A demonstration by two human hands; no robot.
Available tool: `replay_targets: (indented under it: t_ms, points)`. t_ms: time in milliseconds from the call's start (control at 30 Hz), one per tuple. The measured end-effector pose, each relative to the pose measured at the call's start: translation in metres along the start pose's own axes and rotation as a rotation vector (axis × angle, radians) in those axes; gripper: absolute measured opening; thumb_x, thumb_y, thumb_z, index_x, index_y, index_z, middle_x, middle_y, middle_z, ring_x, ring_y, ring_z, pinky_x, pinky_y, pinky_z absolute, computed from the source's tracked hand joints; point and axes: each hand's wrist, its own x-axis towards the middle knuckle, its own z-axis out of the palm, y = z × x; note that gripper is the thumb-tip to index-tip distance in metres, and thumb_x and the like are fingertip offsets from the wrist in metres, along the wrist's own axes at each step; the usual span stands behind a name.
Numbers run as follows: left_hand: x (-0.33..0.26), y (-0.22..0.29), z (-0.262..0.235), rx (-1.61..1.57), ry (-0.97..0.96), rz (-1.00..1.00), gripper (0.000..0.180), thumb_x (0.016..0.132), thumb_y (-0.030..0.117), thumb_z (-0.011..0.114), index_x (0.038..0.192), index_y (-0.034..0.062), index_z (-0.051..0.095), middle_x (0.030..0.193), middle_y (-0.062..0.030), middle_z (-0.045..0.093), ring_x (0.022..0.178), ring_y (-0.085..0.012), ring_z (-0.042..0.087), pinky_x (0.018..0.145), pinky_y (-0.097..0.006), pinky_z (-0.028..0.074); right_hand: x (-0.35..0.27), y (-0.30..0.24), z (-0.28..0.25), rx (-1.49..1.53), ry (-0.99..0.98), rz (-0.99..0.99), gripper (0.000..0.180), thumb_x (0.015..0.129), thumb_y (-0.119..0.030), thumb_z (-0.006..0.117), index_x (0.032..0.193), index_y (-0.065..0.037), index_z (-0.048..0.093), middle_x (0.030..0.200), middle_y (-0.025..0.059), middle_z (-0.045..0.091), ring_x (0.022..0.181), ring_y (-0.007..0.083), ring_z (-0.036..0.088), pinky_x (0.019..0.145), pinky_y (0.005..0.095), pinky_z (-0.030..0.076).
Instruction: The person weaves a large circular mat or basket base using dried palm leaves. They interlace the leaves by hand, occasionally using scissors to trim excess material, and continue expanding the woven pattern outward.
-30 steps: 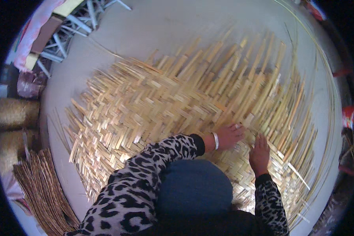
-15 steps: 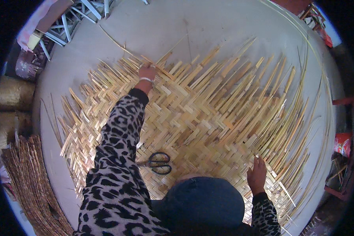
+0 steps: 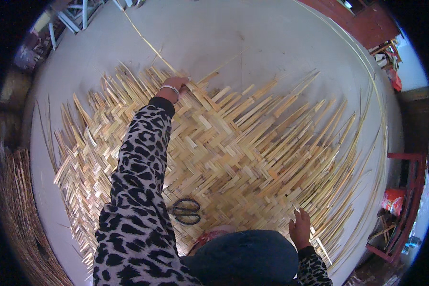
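A large mat (image 3: 224, 152) of pale split-cane strips in a zigzag weave spreads before me, its far and right edges fringed with loose strip ends. At its far edge, my left hand (image 3: 175, 86) is closed around a long thin cane strip (image 3: 148, 42), which runs from the fingers toward the far left over the floor. My right hand (image 3: 300, 229) rests by the near right part of the weave with its fingers stretched out. Dark-handled scissors (image 3: 186, 211) lie on the mat beside my left forearm, their blades partly hidden by the sleeve.
A bundle of thin brown stalks (image 3: 21, 214) lies at the left. Long loose strips (image 3: 374, 90) curve along the right side of the grey floor (image 3: 209, 33). A red frame (image 3: 407, 209) stands at right, metal legs (image 3: 69, 19) at far left. My dark-clothed knee (image 3: 245, 255) is at the front.
The view has shifted, so the mat and scissors sit lower and farther left. My left hand's cane strip now stretches out longer beyond the far edge. My right hand has stayed near the same weave area.
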Motion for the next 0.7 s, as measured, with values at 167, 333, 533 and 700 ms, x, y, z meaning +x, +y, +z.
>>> replay_targets:
  t_ms: [167, 333, 533, 700]
  points:
    - [-0.006, 0.044, -0.017, -0.973, 0.152, -0.708, 0.008, 0.090, 0.013, 0.057, 0.097, 0.0095, 0.055, 0.090, -0.0066, 0.058, 0.084, -0.0190, 0.061, 0.070, -0.035, 0.056, 0.040, -0.019, -0.024, 0.054, -0.045, -0.051, 0.041, 0.077, -0.009, 0.067, 0.116, -0.002, 0.056, 0.126, 0.0219, 0.052, 0.119, 0.0410, 0.046, 0.101, 0.0471, 0.040]
    - [-0.006, 0.085, -0.038, -1.007, 0.559, -0.675, 0.023, 0.078, 0.017, 0.068, 0.092, 0.0006, 0.063, 0.074, -0.0082, 0.064, 0.066, -0.0227, 0.065, 0.056, -0.037, 0.056, 0.079, -0.049, -0.040, 0.026, 0.039, -0.228, 0.037, 0.078, -0.008, 0.065, 0.114, -0.003, 0.057, 0.123, 0.0211, 0.054, 0.116, 0.0413, 0.047, 0.100, 0.0471, 0.040]
    - [-0.014, 0.100, -0.052, -0.341, 0.675, -0.563, 0.026, 0.073, 0.021, 0.069, 0.084, -0.0022, 0.066, 0.075, -0.0124, 0.069, 0.060, -0.0208, 0.067, 0.058, -0.032, 0.055, 0.123, -0.092, -0.063, 0.030, -0.008, -0.354, 0.037, 0.076, -0.008, 0.061, 0.111, -0.002, 0.056, 0.118, 0.0190, 0.055, 0.115, 0.0383, 0.049, 0.099, 0.0460, 0.042]
    - [-0.028, 0.123, -0.071, -0.175, 0.580, -0.463, 0.029, 0.072, 0.021, 0.070, 0.087, -0.0028, 0.066, 0.074, -0.0115, 0.069, 0.064, -0.0196, 0.068, 0.058, -0.031, 0.054, 0.149, -0.159, -0.052, 0.005, -0.069, -0.690, 0.032, 0.080, -0.006, 0.057, 0.112, -0.002, 0.058, 0.111, 0.0169, 0.060, 0.108, 0.0351, 0.054, 0.093, 0.0443, 0.044]
